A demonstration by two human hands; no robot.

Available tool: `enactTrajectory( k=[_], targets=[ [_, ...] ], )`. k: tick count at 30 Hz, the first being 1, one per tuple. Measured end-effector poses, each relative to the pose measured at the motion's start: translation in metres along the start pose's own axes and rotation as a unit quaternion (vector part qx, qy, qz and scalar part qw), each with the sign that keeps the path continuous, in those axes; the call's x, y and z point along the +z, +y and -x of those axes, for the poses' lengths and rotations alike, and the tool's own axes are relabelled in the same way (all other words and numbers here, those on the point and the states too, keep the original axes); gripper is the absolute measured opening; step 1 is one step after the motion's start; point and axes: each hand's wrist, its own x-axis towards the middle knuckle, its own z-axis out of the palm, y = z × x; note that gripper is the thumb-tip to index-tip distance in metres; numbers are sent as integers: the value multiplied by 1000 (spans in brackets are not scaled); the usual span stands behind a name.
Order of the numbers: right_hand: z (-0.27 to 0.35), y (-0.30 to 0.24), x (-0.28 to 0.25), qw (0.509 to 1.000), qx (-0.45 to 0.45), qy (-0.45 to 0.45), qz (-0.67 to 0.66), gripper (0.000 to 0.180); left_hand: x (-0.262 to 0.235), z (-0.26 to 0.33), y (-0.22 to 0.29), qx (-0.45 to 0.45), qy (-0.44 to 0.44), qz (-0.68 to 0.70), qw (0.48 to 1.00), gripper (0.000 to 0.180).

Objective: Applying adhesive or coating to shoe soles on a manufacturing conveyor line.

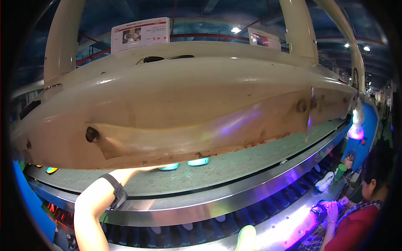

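My left hand point(147, 168) reaches over a grey-green conveyor belt point(234, 161), its forearm rising from the lower left with a black band point(118, 191) on the wrist. The lower edge of a big cream hood hides most of its fingers, so their grip does not show. Right by the fingertips is a teal shoe sole point(169, 167); whether they touch it I cannot tell. A second teal sole point(198, 162) lies just to its right. My right hand is out of the picture. At the bottom edge a pale yellow-green rounded piece point(246, 238) sticks up, its lower part cut off.
The cream hood point(188, 100) with torn flaps hangs low across the belt. A metal rail point(201, 207) edges it, with dark rollers point(188, 236) below. At right, a co-worker point(356, 221) handles something under purple light near a white shoe point(324, 182) and green container point(340, 171).
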Motion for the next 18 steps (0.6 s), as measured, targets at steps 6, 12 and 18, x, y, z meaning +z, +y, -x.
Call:
enactTrajectory(
  k=[6,12,18],
  targets=[
    [-11,3,6,996,-21,69,50,24,7,5,31,91,3,67,994,44],
    [-15,-1,-11,963,-169,76,195,22,-12,79,0,53,28,-85,995,29],
    [-12,-5,-18,989,-83,103,61,19,53,211,-13,126,432,447,773,24]
  ],
)
